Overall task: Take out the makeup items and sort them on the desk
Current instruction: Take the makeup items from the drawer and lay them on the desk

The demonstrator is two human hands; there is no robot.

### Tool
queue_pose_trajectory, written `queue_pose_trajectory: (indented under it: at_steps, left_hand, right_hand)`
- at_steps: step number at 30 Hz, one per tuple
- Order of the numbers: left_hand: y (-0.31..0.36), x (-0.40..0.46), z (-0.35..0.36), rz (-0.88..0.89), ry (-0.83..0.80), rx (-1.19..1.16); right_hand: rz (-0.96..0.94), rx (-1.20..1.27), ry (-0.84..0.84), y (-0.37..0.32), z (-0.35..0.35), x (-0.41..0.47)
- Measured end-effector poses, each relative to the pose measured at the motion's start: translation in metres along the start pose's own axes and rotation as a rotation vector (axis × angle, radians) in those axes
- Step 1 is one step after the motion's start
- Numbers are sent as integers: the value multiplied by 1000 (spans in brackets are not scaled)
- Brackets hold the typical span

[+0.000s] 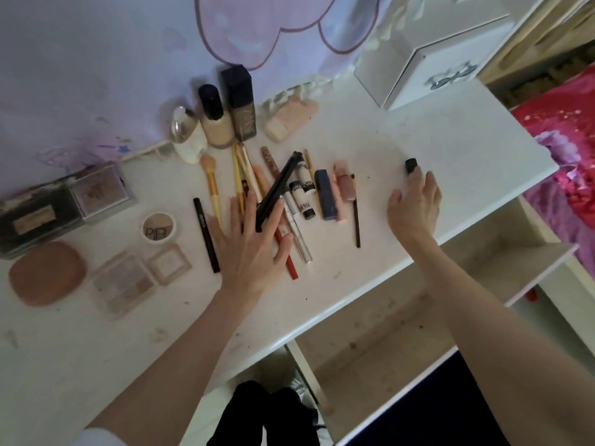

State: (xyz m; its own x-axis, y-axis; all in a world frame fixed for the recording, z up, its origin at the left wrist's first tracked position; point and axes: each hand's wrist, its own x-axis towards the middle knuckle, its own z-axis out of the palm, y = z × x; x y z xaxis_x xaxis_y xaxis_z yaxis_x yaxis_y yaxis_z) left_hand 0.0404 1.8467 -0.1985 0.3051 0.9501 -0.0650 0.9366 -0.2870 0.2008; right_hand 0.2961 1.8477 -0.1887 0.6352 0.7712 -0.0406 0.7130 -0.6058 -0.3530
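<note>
Left hand (249, 243), fingers spread flat, half-hiding pencils on white desk (418, 130); right hand (415, 204) loosely open, black cap (411, 166) at fingertips.

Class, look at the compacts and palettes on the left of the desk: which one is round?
The small white-rimmed compact showing beige and brown powder. It is circular; the peach case is a rounded rectangle, and the clear palettes are square-cornered.
</note>
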Motion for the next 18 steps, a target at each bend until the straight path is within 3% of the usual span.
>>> queue_pose_trajectory:
  at_steps: [4, 10, 18]
  left_hand:
    - [9, 6, 7, 29, -2, -3]
    - [16, 15, 10, -28, -7, -14]
    - [27, 23, 8, -3, -8, 5]
  right_hand:
    - [-69, 10, 63, 5, 3, 8]
    - [-253, 260, 30, -22, 16, -12]
    - [-264, 373, 74, -36, 26, -20]
